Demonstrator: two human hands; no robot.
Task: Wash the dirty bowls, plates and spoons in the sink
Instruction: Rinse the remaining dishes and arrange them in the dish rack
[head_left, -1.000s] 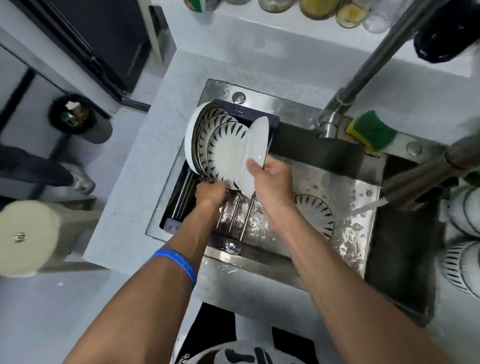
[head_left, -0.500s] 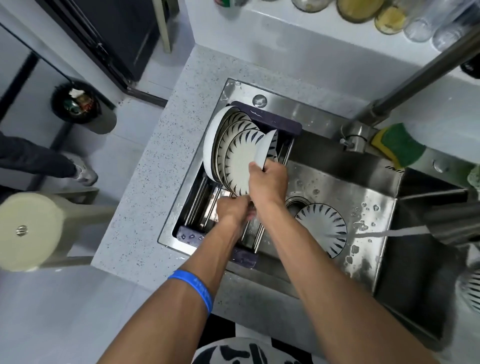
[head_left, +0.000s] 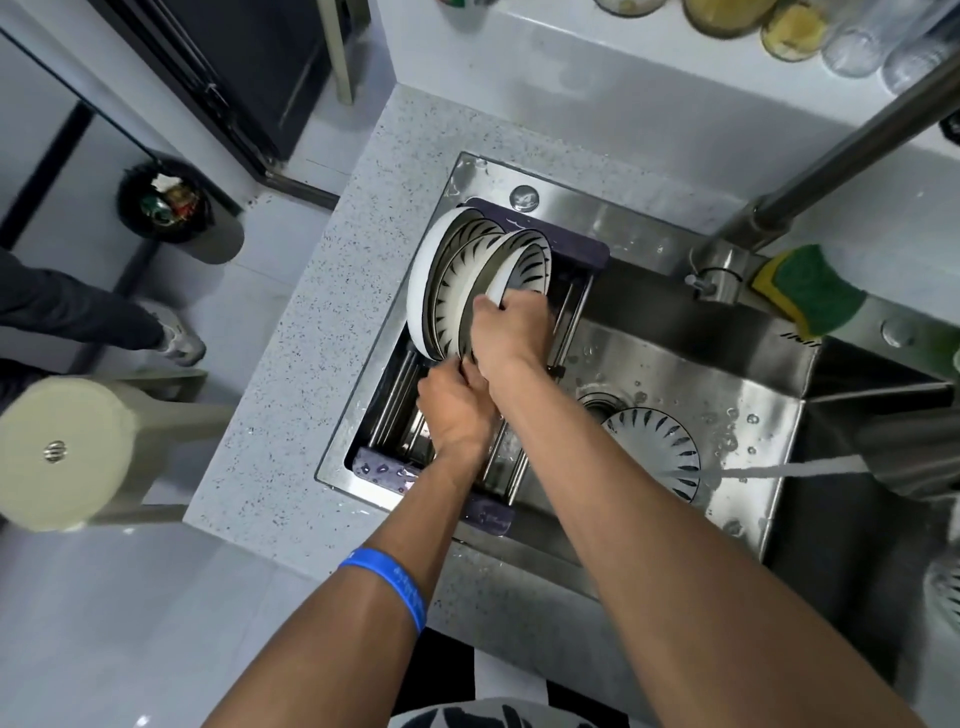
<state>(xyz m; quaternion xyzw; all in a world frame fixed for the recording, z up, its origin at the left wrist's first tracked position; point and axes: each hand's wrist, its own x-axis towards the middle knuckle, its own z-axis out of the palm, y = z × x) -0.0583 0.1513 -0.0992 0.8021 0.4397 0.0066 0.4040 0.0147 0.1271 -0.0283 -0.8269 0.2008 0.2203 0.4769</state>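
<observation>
Head view: right hand (head_left: 511, 332) pinches the rim of a white black-patterned bowl (head_left: 522, 265), nearest of four upright dishes in the steel sink rack (head_left: 566, 312). Left hand (head_left: 454, 410), curled just below, grip unclear. One patterned bowl (head_left: 657, 449) lies right.

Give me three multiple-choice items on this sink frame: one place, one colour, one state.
1. Where does the patterned bowl lie?
A. on the sink floor beside the drain
B. in the drying rack
C. on the countertop

2. What colour is the wristband on the left arm?
A. red
B. blue
C. white

3. What is the right hand doing?
A. hanging idle
B. pressing the sponge
C. gripping the rim of a bowl at the rack

Answers:
1 A: it sits on the wet steel next to the drain.
2 B: the band is plainly blue.
3 C: its fingers curl over the white rim of the endmost bowl.
</observation>
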